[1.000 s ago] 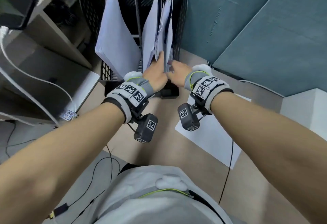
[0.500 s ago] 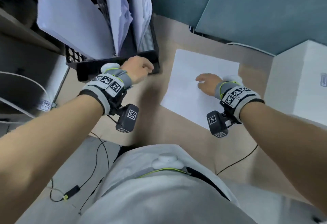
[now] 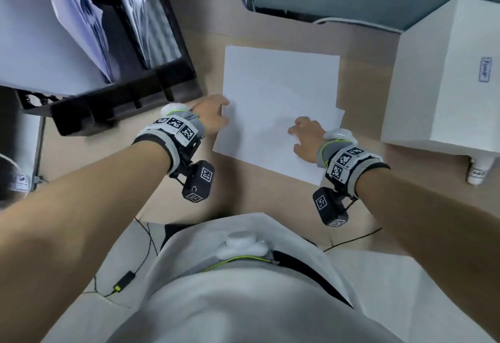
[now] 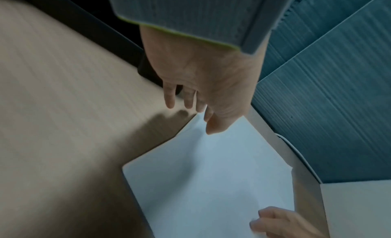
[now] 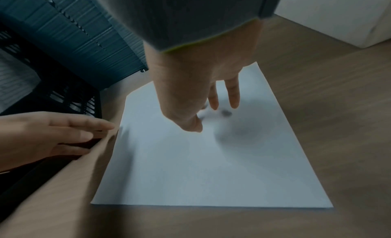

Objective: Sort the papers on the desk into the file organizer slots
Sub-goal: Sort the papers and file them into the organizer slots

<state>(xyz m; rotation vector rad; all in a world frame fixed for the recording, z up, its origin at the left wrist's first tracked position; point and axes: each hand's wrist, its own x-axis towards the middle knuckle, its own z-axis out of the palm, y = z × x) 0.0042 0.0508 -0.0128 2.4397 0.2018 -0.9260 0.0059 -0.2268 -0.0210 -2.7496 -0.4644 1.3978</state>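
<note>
Lay flat on the wooden desk (image 3: 251,199): a small stack of white papers (image 3: 276,93), just right of the black file organizer (image 3: 127,107). Pressed on from above, near the right edge, by the right hand (image 3: 307,137), fingers spread and relaxed, tips down on the top sheet. Met at the left edge by the left hand (image 3: 209,116), fingers straight, nothing gripped. Stood leaning in the organizer's slots: sheets already filed (image 3: 78,12). Sat well to the right: a white box (image 3: 443,77)

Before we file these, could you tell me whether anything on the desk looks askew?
The papers under both hands aren't squared: a lower sheet's corner juts out at the right edge. In the file organizer, filed sheets lean unevenly.
</note>
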